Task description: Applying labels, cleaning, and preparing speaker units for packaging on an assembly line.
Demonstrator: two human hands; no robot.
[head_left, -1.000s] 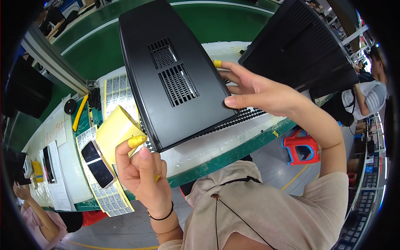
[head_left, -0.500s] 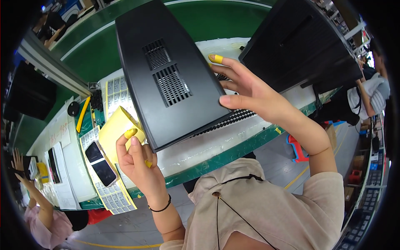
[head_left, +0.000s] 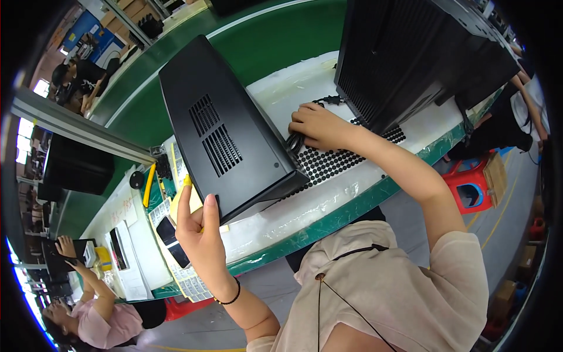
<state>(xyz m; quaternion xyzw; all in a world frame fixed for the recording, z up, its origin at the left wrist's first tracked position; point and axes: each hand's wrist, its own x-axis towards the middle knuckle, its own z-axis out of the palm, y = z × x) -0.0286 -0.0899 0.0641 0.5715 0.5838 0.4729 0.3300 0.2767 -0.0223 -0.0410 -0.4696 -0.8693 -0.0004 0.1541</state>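
Observation:
A long black case (head_left: 240,111) with two vent grilles lies slanted on the workbench. At its near left corner my left hand (head_left: 202,240) grips it, thumb against the near edge and forefinger along the left side; the other fingers are partly hidden. Beyond the case's right side my right hand (head_left: 322,126) has its fingers curled over a coiled black power cord (head_left: 295,142), whose plug (head_left: 334,100) lies just past the hand. Under my right wrist is a sheet of round black pads (head_left: 328,167).
A second, larger black case (head_left: 404,64) stands at the right. Left of my left hand are a phone (head_left: 166,230), label sheets (head_left: 196,288) and a yellow strip (head_left: 149,185). A red stool (head_left: 466,185) stands on the floor at right. A co-worker (head_left: 99,320) sits at the lower left.
The case has come down and its near right end now sits lower, farther left. My right hand has left its edge and moved to the power cord. My left hand has closed on the corner.

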